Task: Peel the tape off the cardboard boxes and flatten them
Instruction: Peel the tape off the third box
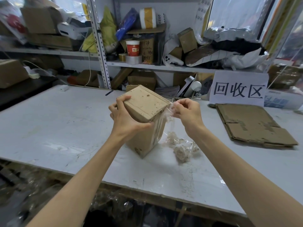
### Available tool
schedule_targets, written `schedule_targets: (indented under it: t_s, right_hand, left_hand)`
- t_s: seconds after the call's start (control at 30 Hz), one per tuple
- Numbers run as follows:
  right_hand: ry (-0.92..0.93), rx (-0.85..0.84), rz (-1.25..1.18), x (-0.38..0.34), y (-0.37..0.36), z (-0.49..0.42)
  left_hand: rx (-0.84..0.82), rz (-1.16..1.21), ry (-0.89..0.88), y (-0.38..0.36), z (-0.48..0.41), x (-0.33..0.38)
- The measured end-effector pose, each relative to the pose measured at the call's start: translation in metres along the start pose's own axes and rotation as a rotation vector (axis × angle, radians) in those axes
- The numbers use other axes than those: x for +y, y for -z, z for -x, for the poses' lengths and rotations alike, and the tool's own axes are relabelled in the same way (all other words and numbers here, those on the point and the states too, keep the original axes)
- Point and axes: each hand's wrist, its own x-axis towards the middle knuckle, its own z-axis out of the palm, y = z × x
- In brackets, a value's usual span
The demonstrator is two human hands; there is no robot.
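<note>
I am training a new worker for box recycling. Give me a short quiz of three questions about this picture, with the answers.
1. True or false: the left hand grips the top of the cardboard box.
2. What does the right hand pinch? A) a knife B) clear tape C) a cup
3. Fill in: the flattened cardboard lies on the table to the ___ of the cardboard box.
Key: 1 true; 2 B; 3 right.
</note>
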Motion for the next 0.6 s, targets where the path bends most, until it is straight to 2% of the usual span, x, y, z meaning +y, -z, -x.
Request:
schedule_targets:
  t_s: [0.07,0.17,0.3,0.4,0.6]
  right_hand:
    - [0.072,0.006,0.033,-0.001,0.002,0.003]
    - [0.178,0.010,0.214,0.002,0.003,0.005]
    - [0.250,-0.023,0.329,0.003,0.006,0.010]
    - [0.249,-0.090,0.295,0.004,0.006,0.019]
    - [0.328,-0.051,0.149,-0.015,-0.001,0.022]
  left_hand:
    - [0.013,0.030,0.057,0.000,-0.002,0.001]
    - [0.013,0.041,0.090,0.000,-0.004,0.002]
    - [0.010,0.064,0.162,-0.002,-0.005,0.002]
    - [0.028,0.092,0.253,0.003,-0.008,-0.001]
    - [-0.028,0.052,0.262,0.005,-0.010,0.004]
